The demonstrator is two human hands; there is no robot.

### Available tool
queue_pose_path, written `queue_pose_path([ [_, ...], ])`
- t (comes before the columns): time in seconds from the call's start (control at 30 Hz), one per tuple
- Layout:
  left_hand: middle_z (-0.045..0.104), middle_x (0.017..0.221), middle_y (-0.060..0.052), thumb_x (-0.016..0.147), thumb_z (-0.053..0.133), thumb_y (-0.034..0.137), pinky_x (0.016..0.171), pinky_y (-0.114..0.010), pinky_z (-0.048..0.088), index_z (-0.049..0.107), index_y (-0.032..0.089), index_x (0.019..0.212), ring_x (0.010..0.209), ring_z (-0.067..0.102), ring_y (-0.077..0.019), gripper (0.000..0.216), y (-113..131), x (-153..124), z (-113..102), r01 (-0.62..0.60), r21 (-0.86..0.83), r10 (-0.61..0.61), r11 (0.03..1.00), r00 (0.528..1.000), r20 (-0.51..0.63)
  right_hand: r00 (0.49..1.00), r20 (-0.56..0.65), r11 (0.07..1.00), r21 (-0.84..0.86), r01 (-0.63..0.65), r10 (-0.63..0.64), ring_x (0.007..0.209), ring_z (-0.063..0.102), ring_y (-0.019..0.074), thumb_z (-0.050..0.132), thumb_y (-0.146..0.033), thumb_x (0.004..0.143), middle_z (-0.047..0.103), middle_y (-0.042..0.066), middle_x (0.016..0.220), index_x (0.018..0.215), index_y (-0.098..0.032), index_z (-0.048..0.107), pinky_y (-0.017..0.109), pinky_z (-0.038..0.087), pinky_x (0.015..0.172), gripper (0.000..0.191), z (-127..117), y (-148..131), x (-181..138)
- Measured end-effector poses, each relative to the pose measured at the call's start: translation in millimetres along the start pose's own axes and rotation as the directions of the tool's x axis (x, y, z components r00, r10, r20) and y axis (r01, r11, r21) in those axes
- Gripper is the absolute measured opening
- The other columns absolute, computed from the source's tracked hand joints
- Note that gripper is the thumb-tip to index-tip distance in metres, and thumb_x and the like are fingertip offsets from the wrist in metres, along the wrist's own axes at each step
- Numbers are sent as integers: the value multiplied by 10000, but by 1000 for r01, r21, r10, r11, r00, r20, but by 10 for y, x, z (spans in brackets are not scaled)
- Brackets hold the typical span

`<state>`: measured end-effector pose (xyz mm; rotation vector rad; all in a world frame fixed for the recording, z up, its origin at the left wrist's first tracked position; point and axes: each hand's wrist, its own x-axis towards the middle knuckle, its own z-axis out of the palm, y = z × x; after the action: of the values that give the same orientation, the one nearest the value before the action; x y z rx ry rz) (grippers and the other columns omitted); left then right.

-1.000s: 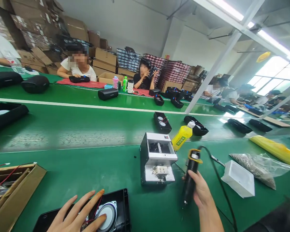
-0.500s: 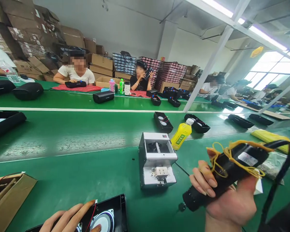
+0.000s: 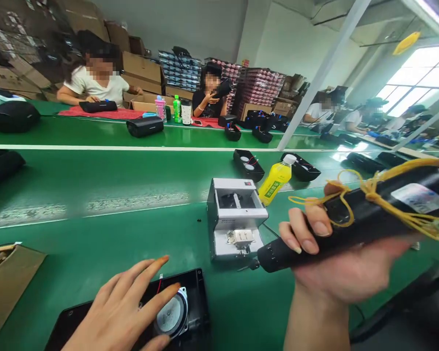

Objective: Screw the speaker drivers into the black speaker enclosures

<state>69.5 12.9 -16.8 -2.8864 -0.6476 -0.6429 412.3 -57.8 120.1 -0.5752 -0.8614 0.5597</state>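
**Black rectangular plastic speaker housing low on the bench, left hand spread above it, right hand full of screwdriver**

And here's the black rectangular plastic speaker housing (image 3: 199,312), lying open side up on the glossy green bench (image 3: 106,243), right at the near edge of the view. Inside it sits a round grey-white speaker driver (image 3: 170,314) with a silvery metal frame. The left hand (image 3: 122,302) is over both, fingers wide apart, nothing gripped; whether the fingertips touch the driver, I cannot tell!

Now over to the right hand (image 3: 347,273), wrapped firmly around a thick black cylindrical electric screwdriver (image 3: 358,229), yellow cord (image 3: 373,190) knotted about its body. Its tip points left, well clear of the housing.

Just beyond, a grey-and-white box-shaped metal machine (image 3: 237,219) stands upright, and near it, a tilted yellow bottle (image 3: 276,180) with a white cap. Far left, a brown cardboard box (image 3: 14,287), cut off by the frame. Across the bench, a co-worker in black (image 3: 209,100) raises a dark object in both hands!
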Motion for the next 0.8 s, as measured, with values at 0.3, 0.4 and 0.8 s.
queue_pose_path([
  [0.3, 659, 1525, -39, 954, 726, 559, 844, -443, 636, 713, 386, 1344, 1162, 725, -304, 427, 49, 79, -19, 80, -65, -73, 995, 992, 98, 985, -126, 992, 57, -111, 118, 401, 368, 49, 972, -559, 772, 527, -107, 590, 923, -210, 722, 176, 371, 375, 455, 85, -35, -50],
  [0.4, 673, 1492, -30, 960, 716, 554, 833, -428, 626, 719, 386, 1316, 1130, 730, -286, 394, 57, 121, -44, 97, -87, -87, 992, 990, 111, 992, -82, 994, 39, -98, 101, 406, 391, 49, 945, -538, 811, 555, -102, 603, 951, -219, 746, 178, 377, 379, 401, 86, -33, -53],
  [0.8, 643, 1484, -29, 933, 735, 501, 883, -439, 581, 704, 361, 1305, 1116, 706, -272, 399, 62, 89, -13, 117, -141, -101, 983, 988, 119, 993, 114, 999, 41, -21, 16, 351, 469, 68, 864, -539, 862, 608, -85, 607, 1001, -230, 787, 220, 359, 292, 347, -102, -84, -31],
])
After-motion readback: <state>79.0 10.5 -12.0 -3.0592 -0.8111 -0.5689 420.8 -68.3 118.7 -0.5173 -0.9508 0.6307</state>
